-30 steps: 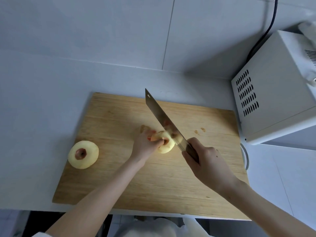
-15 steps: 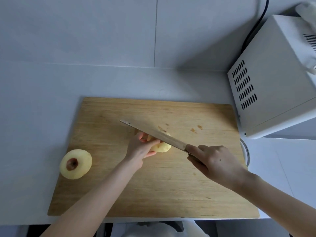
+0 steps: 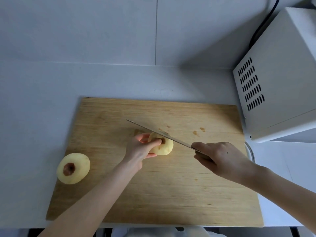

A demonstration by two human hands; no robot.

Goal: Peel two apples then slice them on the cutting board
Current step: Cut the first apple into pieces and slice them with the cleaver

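Left fingertips pinch the top of the peeled apple mid-board, curled clear of the edge to steady it. The left hand presses it down on the wooden cutting board. The right hand is wrapped tight round the handle of the cleaver, blade laid across the apple's crown, looking lined up for a halving cut. The second peeled apple waits at the board's left edge, core up, out of the way.
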